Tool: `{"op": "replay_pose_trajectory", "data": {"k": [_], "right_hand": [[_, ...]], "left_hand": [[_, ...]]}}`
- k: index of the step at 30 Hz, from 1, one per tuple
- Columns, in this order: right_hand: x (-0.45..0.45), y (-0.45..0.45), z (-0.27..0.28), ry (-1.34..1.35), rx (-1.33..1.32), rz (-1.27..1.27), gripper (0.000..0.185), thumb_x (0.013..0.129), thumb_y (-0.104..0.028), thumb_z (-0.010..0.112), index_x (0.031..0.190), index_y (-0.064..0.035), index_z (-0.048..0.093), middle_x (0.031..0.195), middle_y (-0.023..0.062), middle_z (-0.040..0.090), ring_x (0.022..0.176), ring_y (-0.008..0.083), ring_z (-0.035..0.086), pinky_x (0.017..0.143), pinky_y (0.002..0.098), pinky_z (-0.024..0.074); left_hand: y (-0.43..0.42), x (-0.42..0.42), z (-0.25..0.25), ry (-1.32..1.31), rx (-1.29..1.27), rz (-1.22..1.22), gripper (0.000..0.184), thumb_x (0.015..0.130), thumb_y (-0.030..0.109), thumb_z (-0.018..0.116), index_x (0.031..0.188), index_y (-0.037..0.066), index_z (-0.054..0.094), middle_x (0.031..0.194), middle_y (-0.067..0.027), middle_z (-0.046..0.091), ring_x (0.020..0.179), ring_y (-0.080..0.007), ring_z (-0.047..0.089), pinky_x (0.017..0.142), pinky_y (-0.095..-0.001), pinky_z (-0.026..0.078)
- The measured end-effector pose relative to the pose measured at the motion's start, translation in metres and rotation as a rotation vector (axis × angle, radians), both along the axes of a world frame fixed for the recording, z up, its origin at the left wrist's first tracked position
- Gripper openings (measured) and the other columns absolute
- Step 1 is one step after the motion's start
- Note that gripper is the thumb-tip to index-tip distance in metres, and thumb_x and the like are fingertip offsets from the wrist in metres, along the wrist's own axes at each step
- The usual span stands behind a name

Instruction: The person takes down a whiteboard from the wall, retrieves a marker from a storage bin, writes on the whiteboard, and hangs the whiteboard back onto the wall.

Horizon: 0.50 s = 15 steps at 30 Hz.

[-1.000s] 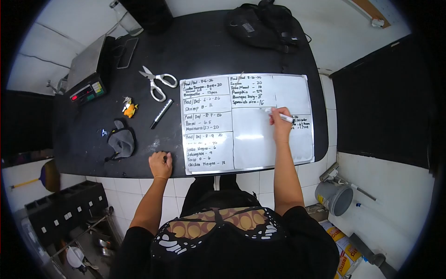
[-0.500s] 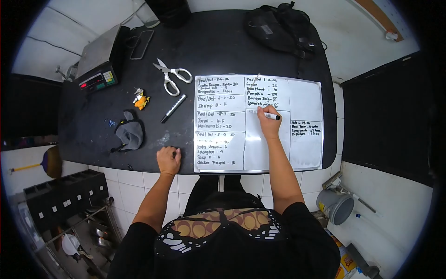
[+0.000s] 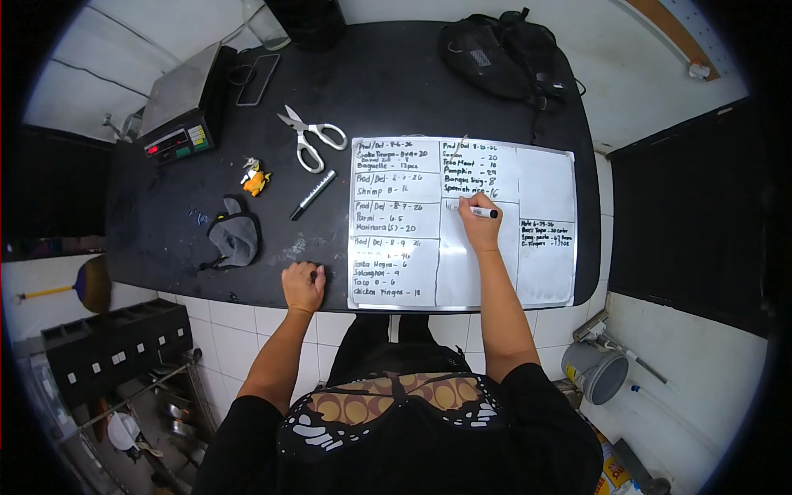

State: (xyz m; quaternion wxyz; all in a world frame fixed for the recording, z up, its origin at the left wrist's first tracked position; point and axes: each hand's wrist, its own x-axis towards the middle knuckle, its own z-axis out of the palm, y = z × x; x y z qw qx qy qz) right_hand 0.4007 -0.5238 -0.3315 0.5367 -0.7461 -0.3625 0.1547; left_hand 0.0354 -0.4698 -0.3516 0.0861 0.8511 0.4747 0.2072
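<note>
A white marker with a black end [image 3: 485, 212] is pinched in my right hand [image 3: 479, 228], its tip at the upper left of the middle column's lower box. Under that hand lies a whiteboard [image 3: 548, 276], ruled into boxes and filled with handwritten dates, food names and numbers. My left hand [image 3: 301, 288] rests closed at the table's front edge, left of the board. A small black piece, which looks like a marker cap [image 3: 313, 276], shows between its fingers. Another marker, black and white [image 3: 313, 195], lies on the table beyond the left hand.
On the black table [image 3: 371, 82] are white-handled scissors [image 3: 312, 137], a yellow-orange trinket [image 3: 256, 177], a grey pouch [image 3: 234, 237], a phone [image 3: 258, 80] and a digital scale [image 3: 180, 99]. A black backpack [image 3: 499, 54] lies at the back right. A grey bucket [image 3: 596, 373] stands on the floor.
Small marks now show at the top of the middle column's lower box, and the marker tip is just right of them. The whole view has shifted slightly. My left hand keeps its place.
</note>
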Motion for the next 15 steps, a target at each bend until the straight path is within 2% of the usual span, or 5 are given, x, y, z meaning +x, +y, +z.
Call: {"op": "replay_pose_trajectory", "data": {"k": [2, 5, 11, 15], "right_hand": [[0.0016, -0.0003, -0.0021, -0.014, 0.033, 0.016, 0.023, 0.076, -0.011, 0.067, 0.063, -0.0020, 0.051, 0.056, 0.0034, 0.051, 0.053, 0.0091, 0.043, 0.051, 0.0257, 0.0374], [0.0007, 0.0023, -0.0052, 0.029, 0.032, -0.026, 0.025, 0.076, -0.009, 0.068, 0.060, -0.0037, 0.049, 0.054, -0.0017, 0.048, 0.051, 0.0051, 0.040, 0.048, 0.0223, 0.0356], [-0.0005, 0.0027, 0.0024, -0.045, 0.035, -0.063, 0.027, 0.077, -0.010, 0.068, 0.059, -0.0037, 0.049, 0.055, -0.0018, 0.049, 0.052, 0.0058, 0.040, 0.048, 0.0231, 0.0349], [0.0011, 0.0014, 0.0007, 0.038, 0.019, -0.070, 0.024, 0.076, -0.012, 0.068, 0.061, -0.0022, 0.051, 0.053, 0.0027, 0.049, 0.050, 0.0085, 0.042, 0.050, 0.0266, 0.0371]], "left_hand": [[-0.0006, 0.0001, 0.0001, -0.002, -0.005, 0.001, 0.018, 0.078, 0.019, 0.062, 0.064, 0.009, 0.054, 0.068, -0.0062, 0.054, 0.068, -0.0281, 0.051, 0.062, -0.0399, 0.036], [-0.0002, 0.0007, -0.0030, 0.000, -0.002, -0.004, 0.019, 0.078, 0.019, 0.062, 0.064, 0.009, 0.053, 0.067, -0.0061, 0.053, 0.068, -0.0281, 0.051, 0.062, -0.0397, 0.036], [0.0006, -0.0004, -0.0025, -0.002, 0.009, -0.008, 0.019, 0.077, 0.018, 0.062, 0.063, 0.009, 0.052, 0.067, -0.0061, 0.053, 0.067, -0.0280, 0.050, 0.061, -0.0393, 0.035], [0.0009, 0.0003, -0.0020, -0.008, 0.017, -0.012, 0.019, 0.077, 0.018, 0.062, 0.063, 0.009, 0.052, 0.066, -0.0064, 0.052, 0.066, -0.0282, 0.050, 0.061, -0.0395, 0.035]]}}
